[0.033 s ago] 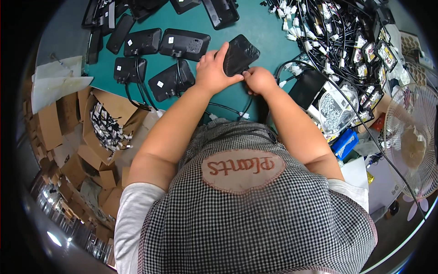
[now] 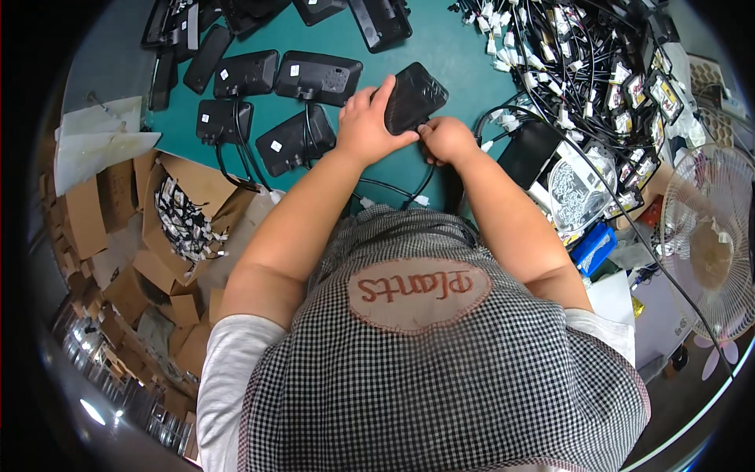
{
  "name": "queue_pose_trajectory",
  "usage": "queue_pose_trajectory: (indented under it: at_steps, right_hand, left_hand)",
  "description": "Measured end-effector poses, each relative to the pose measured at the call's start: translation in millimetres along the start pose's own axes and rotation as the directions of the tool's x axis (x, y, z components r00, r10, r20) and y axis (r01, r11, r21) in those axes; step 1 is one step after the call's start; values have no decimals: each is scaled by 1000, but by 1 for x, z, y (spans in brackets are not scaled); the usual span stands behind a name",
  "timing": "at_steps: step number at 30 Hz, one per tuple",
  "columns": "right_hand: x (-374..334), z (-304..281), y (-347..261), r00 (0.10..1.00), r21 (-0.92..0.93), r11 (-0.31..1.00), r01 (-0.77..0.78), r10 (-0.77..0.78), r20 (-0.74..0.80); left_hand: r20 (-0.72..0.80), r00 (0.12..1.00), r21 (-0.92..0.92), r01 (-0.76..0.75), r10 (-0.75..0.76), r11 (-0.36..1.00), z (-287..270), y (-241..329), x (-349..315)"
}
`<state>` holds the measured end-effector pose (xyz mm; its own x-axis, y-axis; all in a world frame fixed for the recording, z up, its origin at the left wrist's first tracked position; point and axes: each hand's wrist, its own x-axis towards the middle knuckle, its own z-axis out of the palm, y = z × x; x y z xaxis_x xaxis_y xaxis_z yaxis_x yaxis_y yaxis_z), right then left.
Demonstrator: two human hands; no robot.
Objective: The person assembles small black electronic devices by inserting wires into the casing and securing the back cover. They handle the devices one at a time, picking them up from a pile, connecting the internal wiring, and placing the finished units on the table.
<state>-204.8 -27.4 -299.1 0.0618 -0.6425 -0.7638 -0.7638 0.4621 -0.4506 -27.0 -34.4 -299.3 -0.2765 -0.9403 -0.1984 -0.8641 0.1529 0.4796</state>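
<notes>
A flat black rectangular screen-like unit (image 2: 415, 96), glossy on its upper face, is tilted over the green table. My left hand (image 2: 368, 126) grips it along the left side, thumb near the bottom edge and fingers reaching up that side. At its lower edge, my right hand (image 2: 450, 141) is closed with thumb and fingertips pinching the black cable (image 2: 429, 175) close to where it meets the unit. The pinched spot itself is mostly covered by the fingers. White connectors (image 2: 421, 200) lie on the cable near my apron.
Several similar black units (image 2: 321, 75) lie on the green table (image 2: 464, 47) at the left and back. A heap of black cables with white plugs (image 2: 550, 71) covers the right side. An open cardboard box (image 2: 206, 182) stands lower left; a fan (image 2: 712, 244) is far right.
The black unit has shifted very slightly toward me, with both hands keeping their hold. The cable below it has moved a little.
</notes>
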Motion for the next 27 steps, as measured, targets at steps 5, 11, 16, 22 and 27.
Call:
queue_pose_trajectory:
  at_steps: [5, 11, 16, 22, 27]
  right_hand:
    - [-14, -3, 15, 990, 93, 995, 42, -28, -140]
    - [-58, -26, 8, 842, 879, 256, 403, -480, -247]
    - [-89, -34, -24, 714, 833, 81, 547, -564, -414]
    - [-112, -35, -35, 730, 847, -20, 531, -495, -470]
    - [-130, -43, -39, 802, 906, -199, 374, -422, -423]
  left_hand:
    - [-36, 991, -51, -127, 125, 991, 2, -6, -6]
    - [220, 949, -490, -94, 227, 867, -59, 26, -23]
    - [83, 956, -613, -174, 282, 770, -86, 55, -44]
    - [213, 945, -507, -110, 248, 855, -113, 81, -55]
    - [183, 920, -393, -254, 346, 884, -131, 92, -66]
